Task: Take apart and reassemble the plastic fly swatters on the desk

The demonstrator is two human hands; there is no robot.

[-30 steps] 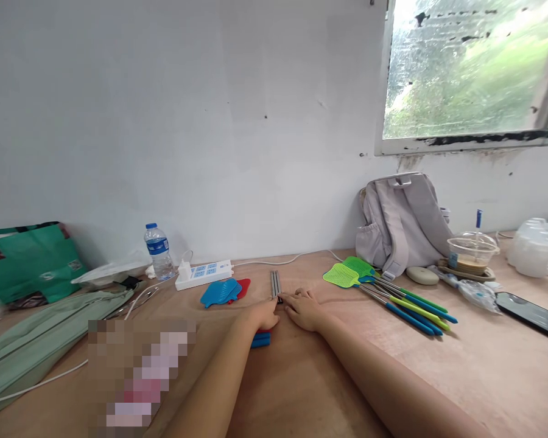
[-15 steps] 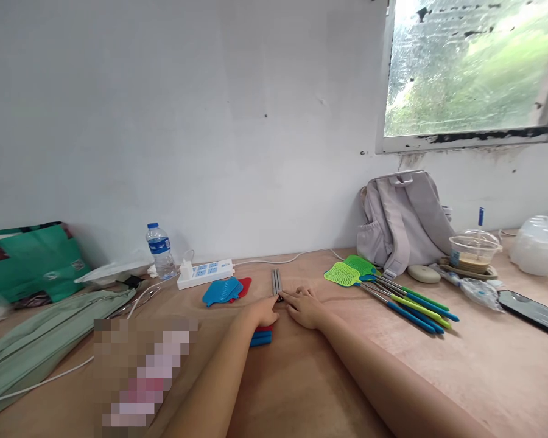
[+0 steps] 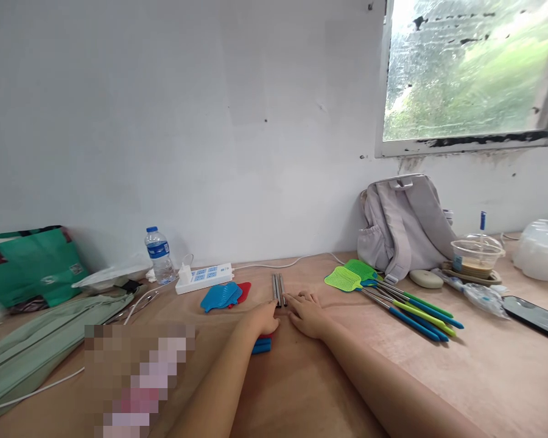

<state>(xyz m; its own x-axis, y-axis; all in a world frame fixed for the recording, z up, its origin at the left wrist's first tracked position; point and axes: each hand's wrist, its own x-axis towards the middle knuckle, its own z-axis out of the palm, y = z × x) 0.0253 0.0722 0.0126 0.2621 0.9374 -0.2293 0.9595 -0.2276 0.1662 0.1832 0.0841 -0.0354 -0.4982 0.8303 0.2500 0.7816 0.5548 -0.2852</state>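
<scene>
Slim metal rods (image 3: 276, 286) lie side by side on the table, pointing toward the wall. My left hand (image 3: 263, 317) rests at their near ends, its index finger stretched onto them and the other fingers partly curled. My right hand (image 3: 307, 315) lies flat with fingers spread, a fingertip touching the rightmost rod (image 3: 282, 288), which lies slightly apart from the others. Blue handles (image 3: 261, 346) and a bit of red plastic (image 3: 265, 335) show beneath my left wrist, partly hidden. To the left are blue flyswatter heads (image 3: 220, 296) and a red flyswatter head (image 3: 243, 291).
Several flyswatters (image 3: 393, 298) with green heads lie on the right, before a grey backpack (image 3: 404, 225). A power strip (image 3: 205, 278) and water bottle (image 3: 159, 255) stand at the back left. Farther right are a drink cup (image 3: 477, 252) and a phone (image 3: 536, 319).
A narrow gap has opened between the rods, the rightmost having shifted right with my right fingertips. My left hand stays in nearly the same place.
</scene>
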